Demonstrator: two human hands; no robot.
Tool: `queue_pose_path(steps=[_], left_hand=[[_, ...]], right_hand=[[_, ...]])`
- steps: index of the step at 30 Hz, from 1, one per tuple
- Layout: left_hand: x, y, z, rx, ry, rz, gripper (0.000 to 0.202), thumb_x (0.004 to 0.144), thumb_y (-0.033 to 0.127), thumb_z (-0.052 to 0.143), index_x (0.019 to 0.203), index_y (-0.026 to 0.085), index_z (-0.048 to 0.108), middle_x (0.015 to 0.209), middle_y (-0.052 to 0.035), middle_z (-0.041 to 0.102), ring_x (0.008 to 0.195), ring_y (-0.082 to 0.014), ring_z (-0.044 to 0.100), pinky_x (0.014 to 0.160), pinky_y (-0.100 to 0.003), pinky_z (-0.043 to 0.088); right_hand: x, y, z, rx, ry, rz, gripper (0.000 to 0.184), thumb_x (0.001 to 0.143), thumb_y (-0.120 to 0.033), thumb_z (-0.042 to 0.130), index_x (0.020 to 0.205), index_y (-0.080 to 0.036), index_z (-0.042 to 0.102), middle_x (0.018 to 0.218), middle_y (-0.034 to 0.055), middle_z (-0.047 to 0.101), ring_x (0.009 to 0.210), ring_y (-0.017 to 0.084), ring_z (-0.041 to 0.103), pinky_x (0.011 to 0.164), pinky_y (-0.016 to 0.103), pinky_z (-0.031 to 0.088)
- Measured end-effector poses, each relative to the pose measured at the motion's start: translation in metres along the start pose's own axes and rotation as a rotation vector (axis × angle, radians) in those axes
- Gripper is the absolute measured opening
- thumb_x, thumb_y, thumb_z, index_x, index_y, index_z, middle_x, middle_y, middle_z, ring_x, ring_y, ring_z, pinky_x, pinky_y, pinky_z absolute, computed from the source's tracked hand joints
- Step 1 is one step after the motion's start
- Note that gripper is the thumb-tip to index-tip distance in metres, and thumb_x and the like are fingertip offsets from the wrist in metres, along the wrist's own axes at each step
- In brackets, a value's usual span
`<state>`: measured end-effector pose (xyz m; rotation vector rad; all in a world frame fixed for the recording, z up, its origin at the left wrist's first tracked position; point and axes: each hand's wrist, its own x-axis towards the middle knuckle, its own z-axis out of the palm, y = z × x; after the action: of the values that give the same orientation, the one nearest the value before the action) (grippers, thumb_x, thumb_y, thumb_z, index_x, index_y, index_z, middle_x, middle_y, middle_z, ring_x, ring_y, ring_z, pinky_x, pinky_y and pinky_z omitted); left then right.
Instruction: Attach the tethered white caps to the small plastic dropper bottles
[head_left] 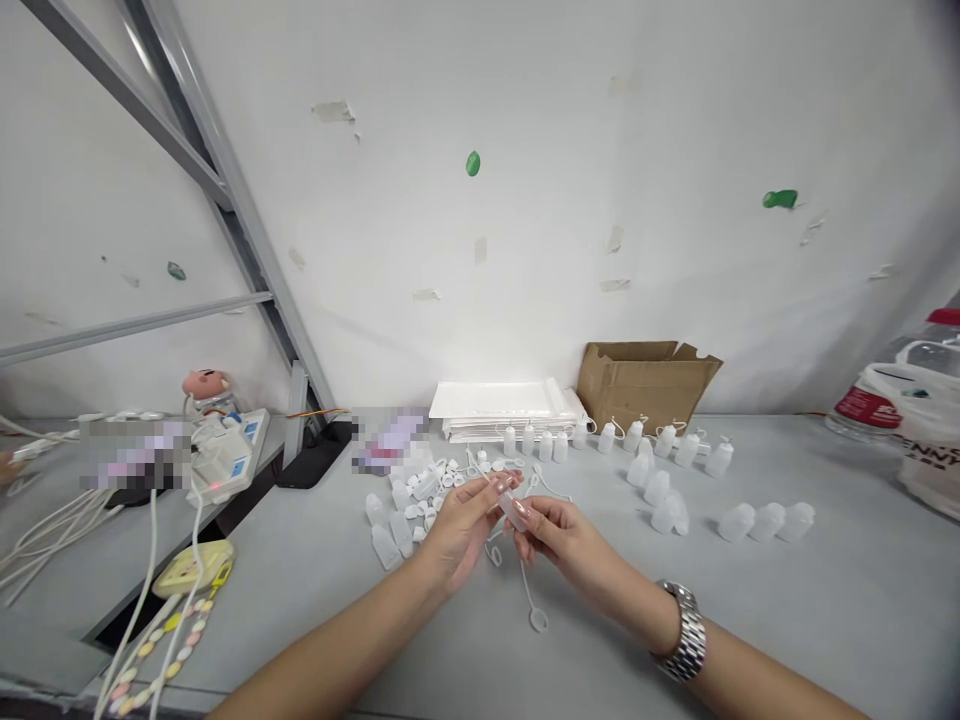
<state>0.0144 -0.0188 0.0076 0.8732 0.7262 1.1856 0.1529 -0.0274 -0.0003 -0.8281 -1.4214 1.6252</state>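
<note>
Frame centre: left hand (459,528) and right hand (564,535), each grip pinched on the small bottle (516,511) (slick plastic); so light a fingertip hold could slip.

Bright, even light falls from above and washes the white wall (525,200) nearly flat. Shadows on the grey table (825,620) are soft and short (faintest under the loose bottles (765,522)). Focus is crisp at the centre, where the left hand (457,525) and right hand (562,535) pinch a small clear bottle (516,512). Wide-angle distortion bends the metal frame (225,190), and the corners darken.
</note>
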Motion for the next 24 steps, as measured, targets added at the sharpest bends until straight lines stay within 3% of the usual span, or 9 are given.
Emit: queue_pose_path(steps=[5, 10, 14, 20, 24], left_hand=[[-0.0004, -0.0009, -0.0006, -0.020, -0.032, -0.051, 0.024, 0.065, 0.032, 0.069, 0.081, 0.014, 0.070, 0.095, -0.0097, 0.062, 0.089, -0.0191, 0.051, 0.068, -0.027, 0.037], [-0.0003, -0.0002, -0.0037, -0.025, -0.086, -0.066, 0.032, 0.070, 0.036, 0.064, 0.094, 0.016, 0.067, 0.096, -0.0082, 0.062, 0.093, -0.0189, 0.052, 0.080, -0.030, 0.037], [0.0012, 0.0026, -0.0065, -0.029, -0.086, -0.064, 0.033, 0.074, 0.041, 0.057, 0.089, 0.014, 0.068, 0.099, -0.0111, 0.062, 0.104, -0.0230, 0.048, 0.087, -0.033, 0.036], [0.0020, 0.0019, -0.0055, 0.070, -0.059, -0.030, 0.025, 0.073, 0.034, 0.061, 0.082, 0.013, 0.069, 0.098, -0.0107, 0.062, 0.086, -0.0185, 0.053, 0.078, -0.031, 0.038], [0.0015, -0.0016, -0.0037, -0.012, -0.064, -0.061, 0.025, 0.072, 0.029, 0.063, 0.091, 0.014, 0.067, 0.102, -0.0108, 0.061, 0.098, -0.0208, 0.051, 0.074, -0.027, 0.039]], right_hand=[[-0.0003, 0.0010, -0.0010, 0.121, -0.050, 0.023, 0.039, 0.072, -0.053, 0.057, 0.061, -0.016, 0.051, 0.051, -0.0029, 0.051, 0.048, 0.008, 0.040, 0.052, 0.025, 0.029], [-0.0009, 0.0001, -0.0026, 0.242, -0.081, 0.059, 0.038, 0.073, -0.051, 0.058, 0.062, -0.015, 0.053, 0.049, -0.0017, 0.051, 0.046, 0.008, 0.038, 0.050, 0.025, 0.026], [-0.0023, -0.0017, -0.0019, 0.267, -0.094, 0.086, 0.038, 0.073, -0.051, 0.057, 0.069, -0.013, 0.057, 0.050, -0.0006, 0.054, 0.045, 0.009, 0.040, 0.050, 0.024, 0.027], [-0.0031, -0.0028, -0.0002, 0.142, -0.035, 0.057, 0.038, 0.074, -0.052, 0.056, 0.067, -0.015, 0.055, 0.048, -0.0028, 0.051, 0.046, 0.009, 0.039, 0.052, 0.025, 0.029], [-0.0005, 0.0021, 0.0003, 0.095, -0.007, -0.005, 0.038, 0.073, -0.053, 0.056, 0.062, -0.016, 0.052, 0.051, -0.0026, 0.051, 0.048, 0.009, 0.041, 0.053, 0.025, 0.029]])
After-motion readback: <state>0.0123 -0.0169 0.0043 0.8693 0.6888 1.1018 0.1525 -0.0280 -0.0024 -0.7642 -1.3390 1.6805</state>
